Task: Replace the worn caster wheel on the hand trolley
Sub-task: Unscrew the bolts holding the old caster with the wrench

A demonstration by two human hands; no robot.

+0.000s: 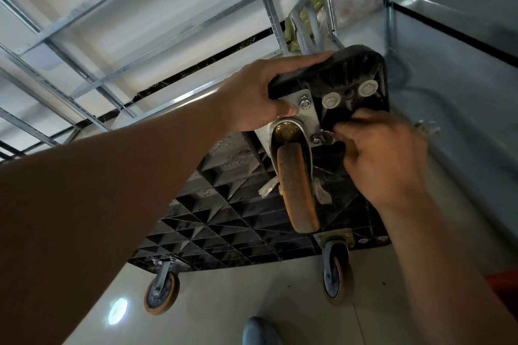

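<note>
The black plastic hand trolley is tipped up, its ribbed underside facing me. A worn orange caster wheel on a steel mounting plate sits at the upper corner. My left hand grips the trolley's top edge beside the plate, thumb against the plate near a nut. My right hand pinches a small metal piece at the lower bolt of the plate; what it holds is partly hidden by my fingers.
Two other casters hang at the trolley's lower edge above the pale tiled floor. Metal shelving rails stand behind, with bags and the trolley's folded handle. A shoe tip shows at the bottom.
</note>
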